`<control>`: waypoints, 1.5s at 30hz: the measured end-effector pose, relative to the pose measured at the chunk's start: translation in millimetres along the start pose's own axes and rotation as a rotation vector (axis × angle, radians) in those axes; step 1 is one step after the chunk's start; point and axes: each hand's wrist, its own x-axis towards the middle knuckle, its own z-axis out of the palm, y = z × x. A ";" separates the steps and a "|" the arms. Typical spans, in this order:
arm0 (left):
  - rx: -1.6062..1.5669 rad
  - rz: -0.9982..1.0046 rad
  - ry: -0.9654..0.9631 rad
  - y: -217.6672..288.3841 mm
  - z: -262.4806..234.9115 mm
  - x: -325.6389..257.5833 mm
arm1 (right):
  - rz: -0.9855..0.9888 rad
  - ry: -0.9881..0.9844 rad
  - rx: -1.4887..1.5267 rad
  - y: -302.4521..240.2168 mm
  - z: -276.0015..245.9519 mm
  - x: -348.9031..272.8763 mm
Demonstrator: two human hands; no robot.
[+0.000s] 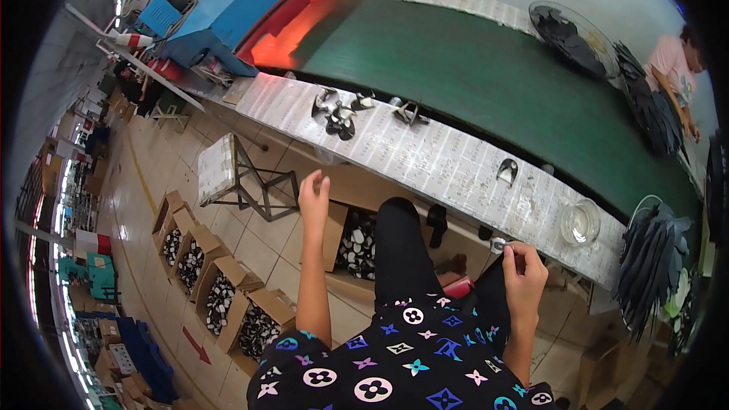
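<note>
My right hand (525,277) is at the near edge of a ledge, its thumb and fingers pinched on a small silvery piece (498,245) whose kind I cannot make out. My left hand (314,191) hangs in the air left of my knee, its fingers loosely bent and apart, with nothing visible in it. Along the pale, tape-covered ledge (448,167) lie several small black-and-silver curved pieces (334,115), grouped toward the left. One more curved piece (507,171) stands apart nearer my right hand. A round clear dish (579,222) sits on the ledge to the right.
Behind the ledge runs a green conveyor belt (425,49), with a blue machine (228,11) at its left end. Dark flat pieces (649,269) hang at the right. Cardboard boxes of small pieces (220,300) and a stool (220,171) stand left. Another person (672,68) works across the belt.
</note>
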 end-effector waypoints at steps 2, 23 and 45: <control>0.038 0.013 0.031 -20.0 21.3 52.0 | -0.001 0.027 -0.002 2.1 -0.2 -1.3; -0.929 -0.295 0.474 -77.3 41.4 122.4 | 0.109 0.093 0.073 17.6 -16.2 -16.2; -1.013 -0.578 -0.849 184.7 99.9 -148.7 | -0.069 -0.006 0.221 -1.8 -7.5 -2.7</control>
